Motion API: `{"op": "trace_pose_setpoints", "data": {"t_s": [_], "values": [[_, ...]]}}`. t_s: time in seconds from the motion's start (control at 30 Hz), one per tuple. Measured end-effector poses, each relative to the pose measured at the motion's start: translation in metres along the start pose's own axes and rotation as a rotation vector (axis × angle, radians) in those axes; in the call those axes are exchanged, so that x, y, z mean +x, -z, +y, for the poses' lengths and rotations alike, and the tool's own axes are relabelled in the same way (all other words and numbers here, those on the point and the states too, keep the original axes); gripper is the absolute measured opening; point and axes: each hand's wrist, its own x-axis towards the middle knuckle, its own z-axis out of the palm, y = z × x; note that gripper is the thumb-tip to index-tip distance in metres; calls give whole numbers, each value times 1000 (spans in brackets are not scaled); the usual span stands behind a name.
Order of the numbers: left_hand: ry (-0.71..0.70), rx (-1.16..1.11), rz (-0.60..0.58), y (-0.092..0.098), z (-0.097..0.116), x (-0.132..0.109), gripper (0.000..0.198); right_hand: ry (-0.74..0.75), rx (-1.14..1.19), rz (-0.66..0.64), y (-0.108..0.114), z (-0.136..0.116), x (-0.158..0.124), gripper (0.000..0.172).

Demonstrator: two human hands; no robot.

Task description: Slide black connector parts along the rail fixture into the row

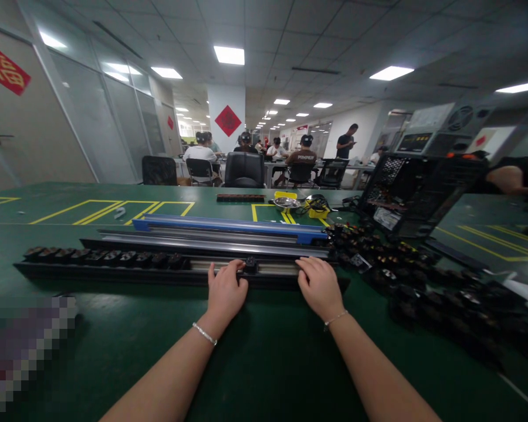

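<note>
A long black track rail (273,281) lies across the table, with a pale metal strip along its channel. Several small black modules (127,258) sit in a row in its left half. One more small black block (250,265) sits alone in the channel between my hands. My left hand (226,291) rests on the rail just left of this block, fingers spread, the index fingertip close against it. Further right, my right hand (321,286) lies over the rail with its fingers stretched out and thumb apart; its fingertips are partly hidden.
Behind lie another dark rail (211,244) and a blue rail (229,227). A heap of black modules (391,264) covers the right side, before an opened computer case (409,193). A metal dish (287,203) stands at the back. People sit at far desks.
</note>
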Motion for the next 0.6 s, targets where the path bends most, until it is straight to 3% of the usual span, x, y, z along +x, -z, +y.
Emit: {"op": "trace_pose_setpoints", "data": {"t_s": [0.13, 0.23, 0.6], "values": [[-8, 22, -15, 0, 2, -1, 35, 92, 86, -134, -8, -40, -2, 37], [-26, 25, -30, 0, 4, -1, 37, 114, 113, -217, -11, -56, -3, 42], [-77, 44, -70, 0, 6, -1, 40, 102, 86, -341, -9, -58, 0, 42]]}}
